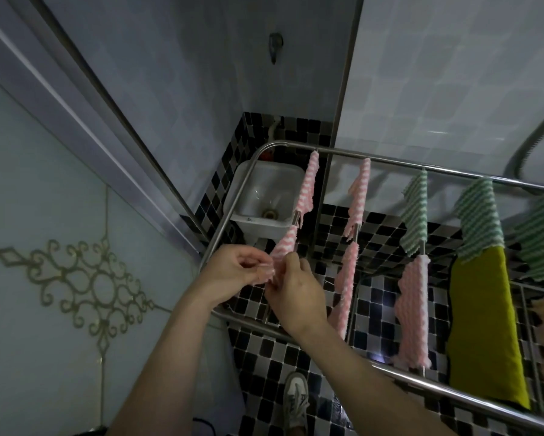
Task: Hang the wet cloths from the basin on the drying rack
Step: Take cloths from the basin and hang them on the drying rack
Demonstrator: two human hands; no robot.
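Note:
A pink striped cloth [284,245] lies over the leftmost bar of the steel drying rack [387,160]. My left hand [233,269] pinches its near edge and my right hand [296,294] grips the same cloth just beside it, over the rack's front left corner. Several more pink cloths [351,272] and green striped cloths [478,218] hang on bars to the right, with a yellow-green cloth [484,325] among them. The white basin [264,199] stands below the rack's far left corner; I see no cloth in it.
Black and white mosaic tiles [264,357] cover the floor under the rack. A sliding door frame [113,146] runs along the left. My shoe [296,401] is near the rack's front rail. A metal hose [534,133] curves at the far right.

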